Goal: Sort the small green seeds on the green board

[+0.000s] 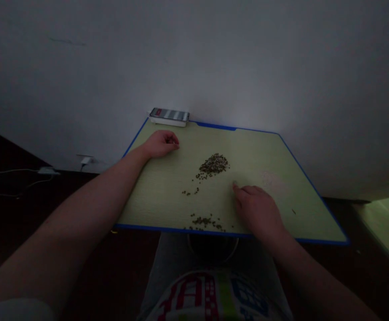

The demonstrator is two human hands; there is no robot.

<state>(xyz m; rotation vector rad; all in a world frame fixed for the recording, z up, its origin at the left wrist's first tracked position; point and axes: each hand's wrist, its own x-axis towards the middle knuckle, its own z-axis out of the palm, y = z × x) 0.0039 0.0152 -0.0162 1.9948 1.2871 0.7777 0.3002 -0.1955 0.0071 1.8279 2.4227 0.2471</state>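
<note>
A pale green table top with a blue edge lies in front of me. A heap of small dark beans sits near its middle, with a few stray beans below it and a smaller group of beans at the near edge. My left hand rests at the far left of the top, fingers curled into a loose fist, apart from the beans. My right hand lies palm down right of the beans, fingers stretched toward the heap, holding nothing I can see.
A phone with a lit screen lies on a white block at the table's far edge against the wall. A charger and cables are on the dark floor at left. A round bowl rim shows under the near edge, over my lap.
</note>
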